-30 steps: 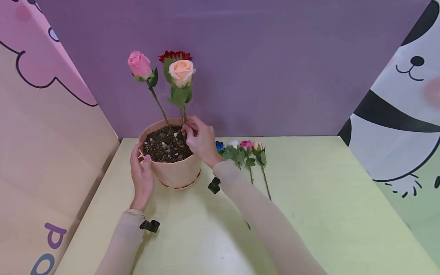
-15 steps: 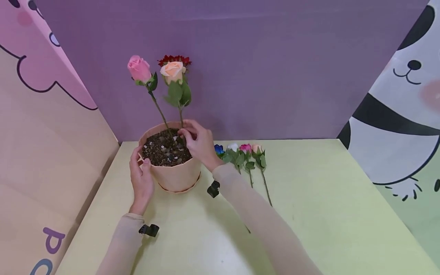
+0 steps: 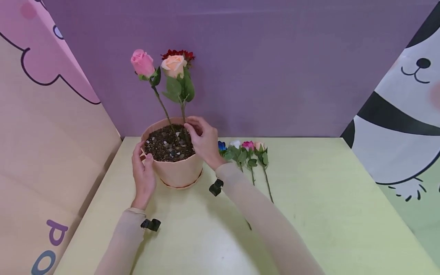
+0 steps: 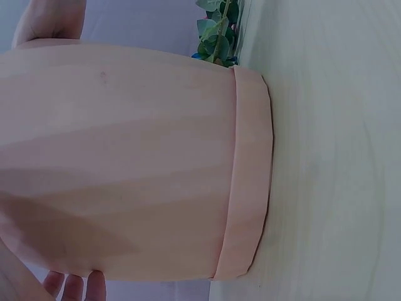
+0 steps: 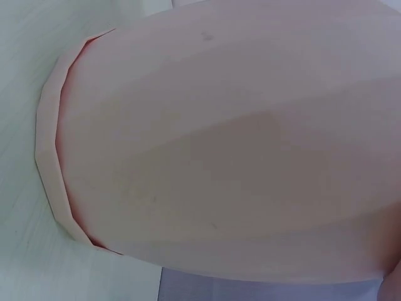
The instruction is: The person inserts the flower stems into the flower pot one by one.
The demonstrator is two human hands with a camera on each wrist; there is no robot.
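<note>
A pale pink flower pot (image 3: 178,173) full of dark, pebbly soil (image 3: 168,145) stands at the table's back left. My left hand (image 3: 143,177) holds its left side, the thumb near the rim; fingertips (image 4: 95,285) show beyond the wall in the left wrist view. At the right rim, my right hand (image 3: 205,143) pinches the low stem of a peach rose (image 3: 174,65), thumb tip right at the stem. A pink rose (image 3: 142,63) leans left in the soil. Behind the peach bloom shows a dark red flower (image 3: 178,53). The pot's wall (image 5: 219,150) fills the right wrist view.
Right of the pot, several flowers lie on the table (image 3: 326,198): a blue one (image 3: 222,146), a white one (image 3: 235,144), a magenta one (image 3: 248,145) and a peach one (image 3: 260,146). My right forearm overlaps their stems. A purple panel (image 3: 275,76) rises behind.
The peach rose's bloom has shifted left, turning a little. My right thumb and fingers have shifted slightly at the stem. The left hand stays on the pot.
</note>
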